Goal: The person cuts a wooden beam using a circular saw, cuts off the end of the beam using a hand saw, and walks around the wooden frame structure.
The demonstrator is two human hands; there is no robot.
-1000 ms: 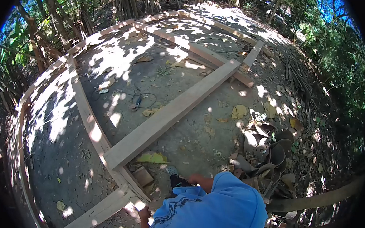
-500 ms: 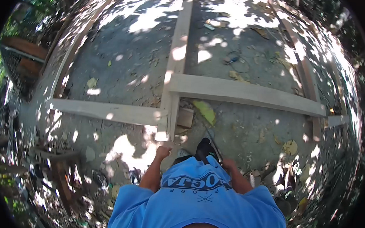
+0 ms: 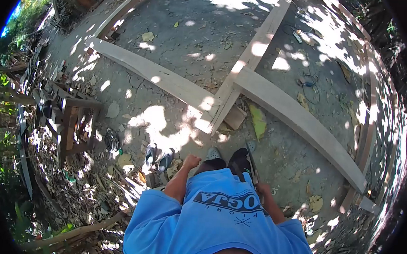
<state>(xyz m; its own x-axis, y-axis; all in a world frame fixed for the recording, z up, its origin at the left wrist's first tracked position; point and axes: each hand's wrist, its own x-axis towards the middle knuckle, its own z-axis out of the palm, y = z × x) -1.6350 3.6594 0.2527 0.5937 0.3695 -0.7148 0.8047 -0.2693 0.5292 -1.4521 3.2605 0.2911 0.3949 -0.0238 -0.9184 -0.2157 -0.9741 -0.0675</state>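
- Far on the left stands one rough brown wooden work bench with bits and scraps around it.
- Near the person lies a pair of grey sandals on the dirt. I count two.
- The left hand hangs just right of the sandals. Its fingers are curled in together like a loose fist, and I see nothing in it.
- In the middle, three long pale wooden beams meet in one joint: the left beam, the far beam and the right beam.
- One small square wooden block sits touching the joint, and one big yellow leaf lies just beside it.
- The long thin dark tool lies near the person's feet, pointing at the joint.
- The right hand is at the near end of that tool. The blue shirt hides part of it, so I cannot tell if the fingers are apart or wrapped around the tool.
- I think a firm grip would be good here, with the thin end kept away from the feet.
- I think the beams need watching too, so no foot trips on them.
- Far right, one small blue tool with a looped black cord lies on the ground.
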